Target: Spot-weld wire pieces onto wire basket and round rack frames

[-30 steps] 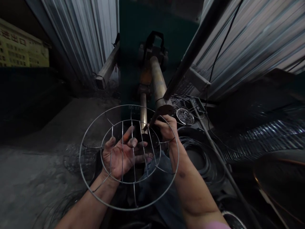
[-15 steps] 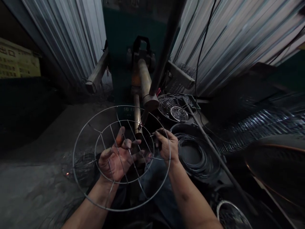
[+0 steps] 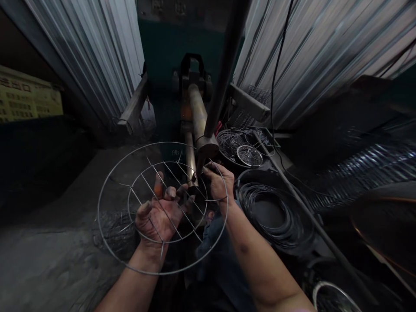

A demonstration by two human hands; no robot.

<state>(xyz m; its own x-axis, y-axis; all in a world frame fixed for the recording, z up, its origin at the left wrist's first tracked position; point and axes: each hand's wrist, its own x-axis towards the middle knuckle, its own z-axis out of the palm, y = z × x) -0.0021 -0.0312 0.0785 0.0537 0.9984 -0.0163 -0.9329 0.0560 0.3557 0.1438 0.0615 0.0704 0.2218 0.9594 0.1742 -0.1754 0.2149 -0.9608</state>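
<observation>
A round wire rack (image 3: 163, 242), with two rings joined by short spokes and parallel bars across the inner one, lies over my left hand (image 3: 160, 216). That hand is palm up, fingers spread and slightly curled, bearing the rack from below. My right hand (image 3: 219, 182) pinches what looks like a short piece of wire at the rack's far right side, beside the welding machine's tips; the fingers partly hide it. Above is the thick metal upper arm (image 3: 199, 108) with a dark slanted rod (image 3: 224, 73) through its end. The lower brass-coloured arm (image 3: 190, 158) reaches to the inner ring.
To the right stand a tub with coiled wire (image 3: 273, 212) and a pan of wire rings and small pieces (image 3: 238, 143). A long bar (image 3: 302, 208) slants past them. Yellow crates (image 3: 29, 97) stand at left; tangled wire (image 3: 113, 229) lies on the floor. A black cable (image 3: 276, 73) hangs at right.
My right hand has moved up and slightly left, closer to the machine's tips. The rack has turned a little in my left hand, its bars now slanting more. The glow at the tips is gone.
</observation>
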